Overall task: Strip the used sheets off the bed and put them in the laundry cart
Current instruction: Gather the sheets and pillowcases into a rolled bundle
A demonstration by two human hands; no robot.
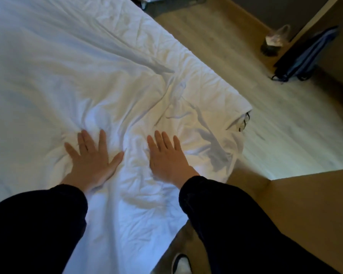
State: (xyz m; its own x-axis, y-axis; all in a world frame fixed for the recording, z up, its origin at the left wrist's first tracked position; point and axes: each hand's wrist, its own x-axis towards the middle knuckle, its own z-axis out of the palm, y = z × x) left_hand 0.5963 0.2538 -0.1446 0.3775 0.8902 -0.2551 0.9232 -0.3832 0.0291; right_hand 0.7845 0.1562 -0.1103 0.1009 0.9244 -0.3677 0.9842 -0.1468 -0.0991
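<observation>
**A:** Where is the sheet?

**B:** The white sheet (83, 72) is on the bed (244, 122), spread out and wrinkled. It drapes over the near edge and the right edge. At the near right corner it is bunched up, and a bit of the bed shows through a gap there.

**A:** And the hands?

**B:** Both lie palm down on the sheet near the near edge. The left hand (91, 158) has straight fingers fanned apart, with creases gathered around its fingertips. The right hand (166, 157) is just beside it, closer to the right corner, also flat with its fingers straight. Neither grips any cloth. Dark sleeves (236, 224) cover both arms.

**A:** What's around the bed?

**B:** There is wood floor (216, 32) to the right. A blue and black bag (307, 54) leans there, well away from the bed, with a blurred object I can't make out near it. A metal frame (147, 0) with a wheel shows past the far edge. I cannot tell whether it is the cart. A shoe (181, 263) stands on the floor by the near edge.
</observation>
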